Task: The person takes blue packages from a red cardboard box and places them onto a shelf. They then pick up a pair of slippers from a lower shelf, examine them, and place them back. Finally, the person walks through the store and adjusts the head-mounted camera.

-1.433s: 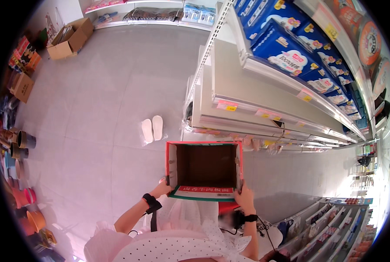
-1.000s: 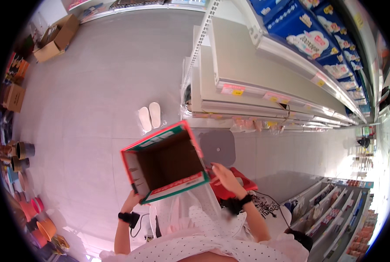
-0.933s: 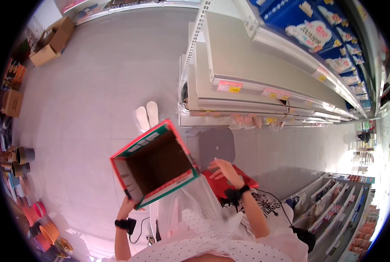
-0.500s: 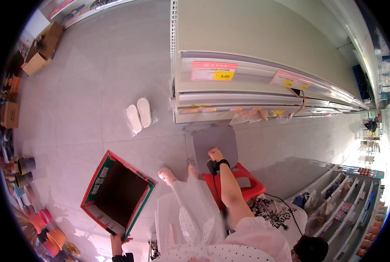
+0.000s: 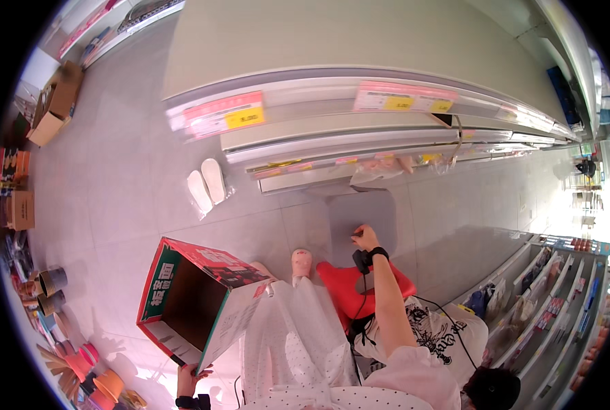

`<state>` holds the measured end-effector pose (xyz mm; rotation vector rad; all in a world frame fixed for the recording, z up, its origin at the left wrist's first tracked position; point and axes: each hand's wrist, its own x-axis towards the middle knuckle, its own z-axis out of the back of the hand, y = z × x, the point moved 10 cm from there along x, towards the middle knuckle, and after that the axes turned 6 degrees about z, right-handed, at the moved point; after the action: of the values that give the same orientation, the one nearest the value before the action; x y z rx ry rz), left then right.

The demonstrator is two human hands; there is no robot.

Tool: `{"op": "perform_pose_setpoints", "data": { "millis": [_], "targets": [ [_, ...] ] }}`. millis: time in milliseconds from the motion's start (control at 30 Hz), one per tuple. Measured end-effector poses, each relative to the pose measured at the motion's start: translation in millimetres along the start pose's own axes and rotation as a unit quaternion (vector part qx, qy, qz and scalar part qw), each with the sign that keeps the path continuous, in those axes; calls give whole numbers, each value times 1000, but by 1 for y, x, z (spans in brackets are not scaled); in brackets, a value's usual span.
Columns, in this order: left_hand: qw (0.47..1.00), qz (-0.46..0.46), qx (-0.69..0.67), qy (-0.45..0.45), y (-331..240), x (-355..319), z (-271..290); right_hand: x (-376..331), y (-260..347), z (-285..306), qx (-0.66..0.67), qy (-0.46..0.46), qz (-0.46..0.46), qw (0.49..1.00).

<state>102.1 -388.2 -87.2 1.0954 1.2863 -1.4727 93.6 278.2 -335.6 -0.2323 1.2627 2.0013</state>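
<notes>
My left hand (image 5: 194,374) grips the lower edge of an open, empty cardboard box (image 5: 199,301) with red and green sides, held low at my left side, its opening facing up and left. My right hand (image 5: 364,238) reaches forward and down to a grey flat sheet (image 5: 360,215) lying on the floor below the shelves; the fingers look pinched on its near edge. A black band is on that wrist. A red low stool (image 5: 349,287) stands under my right forearm.
White store shelves (image 5: 360,130) with pink and yellow price tags run across the front. A pair of white slippers (image 5: 206,184) lies on the tiled floor. Cardboard boxes (image 5: 55,102) and pots (image 5: 48,287) line the left. Another shelf rack (image 5: 551,301) and a crouching person (image 5: 455,342) are at right.
The box went from both hands in front of me down to my left side, held by the left hand only. My right hand let go and reached to the grey sheet.
</notes>
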Motion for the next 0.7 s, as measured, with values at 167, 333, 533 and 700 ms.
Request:
{"op": "perform_pose_setpoints", "data": {
  "millis": [167,333,533,700],
  "targets": [
    [999,-1,30,32,-19,13,-25,6,-16,82,-85,-120,24,989],
    [988,-29,148,29,-17,23,-14,42,-60,134,-182,-139,19,973],
    [993,-3,116,-13,-32,25,-33,54,-111,180,-276,-190,-94,937],
    [999,11,34,12,-8,73,14,50,-108,192,-268,-176,-101,942]
  ]
}}
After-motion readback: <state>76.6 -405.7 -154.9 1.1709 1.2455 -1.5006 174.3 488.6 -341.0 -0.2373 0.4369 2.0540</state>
